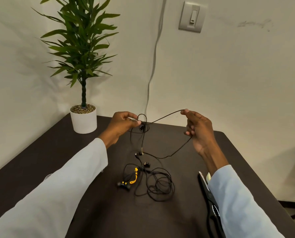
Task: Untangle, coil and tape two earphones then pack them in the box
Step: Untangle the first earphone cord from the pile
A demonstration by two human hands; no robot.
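Head view: my left hand (124, 123) pinches small loops of black earphone cord (165, 115), right hand (197, 130) pinching its raised span over the table (57, 152); best coiled evenly, lightly taut, clear of the second earphone tangle (153, 182).

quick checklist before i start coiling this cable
1. Left hand pinches the cable at a small loop: ok.
2. Right hand holds the other end, cable stretched between both hands: ok.
3. Held cable free of the second earphone on the table: cannot tell; its earbuds hang right by that pile.
4. Second earphone untangled: not ok, lies in a messy heap.
5. Scissors within reach, beside the right sleeve: ok.
6. Tape and box ready: cannot tell, neither is in view.
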